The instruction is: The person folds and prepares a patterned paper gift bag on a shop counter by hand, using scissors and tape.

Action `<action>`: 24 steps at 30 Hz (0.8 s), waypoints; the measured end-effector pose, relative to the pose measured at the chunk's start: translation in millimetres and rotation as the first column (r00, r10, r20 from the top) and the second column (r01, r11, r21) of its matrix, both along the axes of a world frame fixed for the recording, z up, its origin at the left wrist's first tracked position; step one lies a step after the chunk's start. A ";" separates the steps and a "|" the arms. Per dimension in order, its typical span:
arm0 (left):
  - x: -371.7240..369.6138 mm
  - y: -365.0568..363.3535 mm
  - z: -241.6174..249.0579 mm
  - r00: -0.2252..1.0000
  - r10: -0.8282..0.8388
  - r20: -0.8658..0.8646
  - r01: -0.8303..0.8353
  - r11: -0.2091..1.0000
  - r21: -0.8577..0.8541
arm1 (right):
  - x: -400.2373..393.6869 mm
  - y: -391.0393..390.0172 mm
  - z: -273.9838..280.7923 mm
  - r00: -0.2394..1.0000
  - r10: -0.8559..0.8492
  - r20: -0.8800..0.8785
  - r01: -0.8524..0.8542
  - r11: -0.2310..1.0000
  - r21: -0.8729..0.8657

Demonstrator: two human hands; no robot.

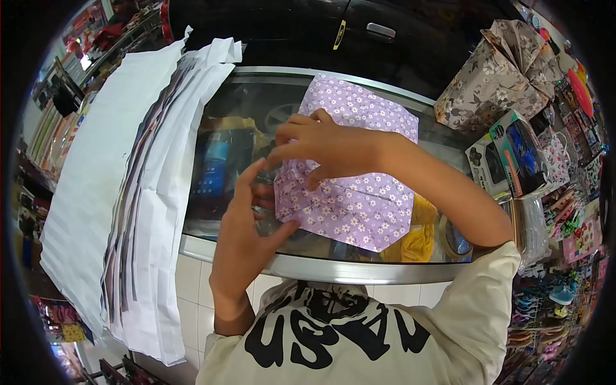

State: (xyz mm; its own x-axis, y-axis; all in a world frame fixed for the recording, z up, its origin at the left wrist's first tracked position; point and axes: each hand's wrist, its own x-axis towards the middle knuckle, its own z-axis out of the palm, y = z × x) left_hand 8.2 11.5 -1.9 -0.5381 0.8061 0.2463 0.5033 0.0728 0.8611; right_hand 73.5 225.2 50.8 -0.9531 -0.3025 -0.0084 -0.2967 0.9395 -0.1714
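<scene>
A sheet of purple paper (369,218) printed with small white flowers lies creased on the glass counter, its lower corners angled. Over its left half reaches my right hand (317,146), fingers bent and apart, thumb pointing down above the print. My left hand (247,224) is at the paper's left edge with fingers spread. Its thumb tip comes right to the lower left corner of the paper, and some of its fingers are partly hidden behind the others.
A thick stack of large white sheets (109,147) overhangs the counter on the left. On the right stand a brown flowered paper bag (494,83) and boxed goods (516,154). The metal counter edge (321,269) runs before me. Something yellow (420,234) shows under the glass.
</scene>
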 end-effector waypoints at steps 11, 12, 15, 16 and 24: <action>8.3 -3.6 -3.5 0.986 0.013 -0.165 -0.008 1.000 0.029 | 23.3 -2.6 -16.6 0.973 0.177 -0.148 -0.164 0.982 0.092; 6.6 -4.3 -3.7 0.977 -0.006 -0.214 0.010 1.000 0.020 | 28.6 -1.7 -19.5 0.970 0.169 -0.174 -0.157 0.984 0.080; 4.0 -5.1 -4.1 0.967 -0.031 -0.252 0.031 1.000 -0.002 | 42.8 -0.2 -27.4 0.963 0.144 -0.227 -0.141 0.990 0.031; 3.5 -5.0 -3.9 0.968 -0.035 -0.247 0.034 0.999 -0.009 | 46.1 0.8 -29.8 0.964 0.134 -0.229 -0.136 0.991 0.005; -0.3 -2.1 -4.3 0.987 -0.071 -0.144 0.070 0.997 -0.011 | 48.3 -1.4 -29.9 0.963 0.000 -0.270 -0.028 0.995 -0.100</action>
State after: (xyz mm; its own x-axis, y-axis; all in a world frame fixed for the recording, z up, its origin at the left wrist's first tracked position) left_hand 7.9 9.4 -6.2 -0.4390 0.8424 0.3125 0.6266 0.0378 0.7785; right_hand 121.8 223.7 21.0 -0.9113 -0.3019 0.2799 -0.3583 0.9165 -0.1778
